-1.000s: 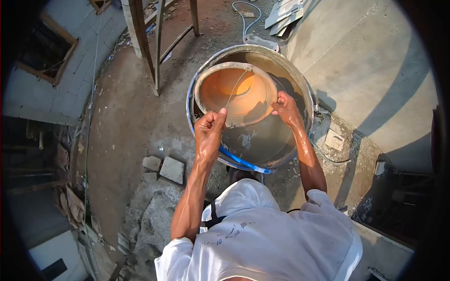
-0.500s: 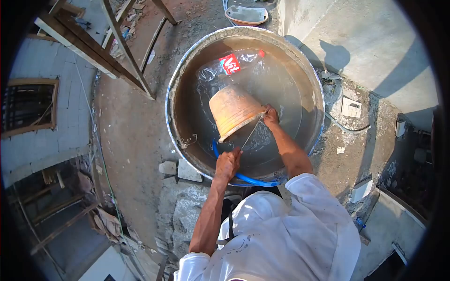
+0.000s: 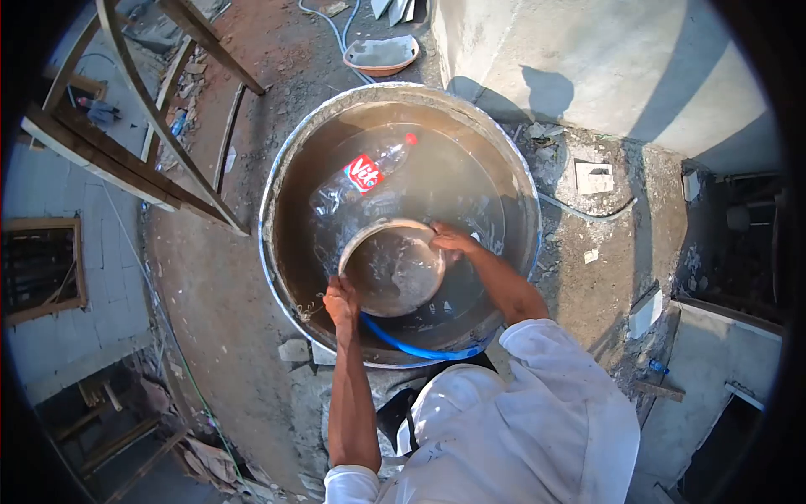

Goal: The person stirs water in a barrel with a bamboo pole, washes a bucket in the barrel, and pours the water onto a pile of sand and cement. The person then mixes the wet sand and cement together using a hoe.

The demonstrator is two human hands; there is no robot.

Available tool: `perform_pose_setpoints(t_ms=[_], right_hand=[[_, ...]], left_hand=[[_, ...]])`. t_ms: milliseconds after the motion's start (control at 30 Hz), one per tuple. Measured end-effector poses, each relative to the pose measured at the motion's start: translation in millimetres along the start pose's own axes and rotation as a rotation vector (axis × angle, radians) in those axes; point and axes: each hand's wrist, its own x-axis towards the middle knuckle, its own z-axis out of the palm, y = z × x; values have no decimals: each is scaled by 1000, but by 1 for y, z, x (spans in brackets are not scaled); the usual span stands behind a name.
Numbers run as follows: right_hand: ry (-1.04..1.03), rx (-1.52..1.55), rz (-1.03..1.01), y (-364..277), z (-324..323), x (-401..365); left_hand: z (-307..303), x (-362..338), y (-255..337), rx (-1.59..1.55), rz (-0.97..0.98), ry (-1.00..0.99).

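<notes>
My left hand (image 3: 341, 302) is closed on the left rim of an orange bucket (image 3: 368, 259). On the opposite side, my right hand (image 3: 453, 239) grips the rim, fingers partly hidden. The bucket sits mouth-up and low in a large round tub (image 3: 287, 220) of murky water (image 3: 466, 189), with water inside it. Beyond it floats a clear plastic bottle (image 3: 363, 173) with a red label and red cap. A blue hose (image 3: 411, 347) curves over the tub's near edge, its far end going under beside the bucket.
A shallow orange basin (image 3: 381, 57) stands behind the tub. Wooden posts (image 3: 151, 109) rise at the upper left, a concrete wall (image 3: 604, 67) at the upper right. A grey hose (image 3: 588, 214) lies to the right; a pale block (image 3: 294, 350) sits at the near left.
The bucket has turned from its side to mouth-up and come nearer. My left hand has moved from its cord handle to the left rim. The whole view has shifted.
</notes>
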Motion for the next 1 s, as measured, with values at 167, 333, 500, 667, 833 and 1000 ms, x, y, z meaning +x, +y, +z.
perform_pose_setpoints(t_ms=[167,333,500,667,833,1000], right_hand=[[176,-136,-110,-125,-28,-77],[601,-163,-156,-118,-9,-63],[638,-144,266,-41,4,-42],[471,18,360,18,45,1],[225,-9,356,9,9,-9],[546,-88,323,-26,-57,-13]], left_hand=[[-48,7,43,-111,-258,-190],[-74,-31,112,-751,-298,-612],[-17,-51,150,-716,-205,-789],[-2,-31,134,-476,-13,-769],[12,-15,113,-503,-105,-636],[30,-13,102,-476,-397,-537]])
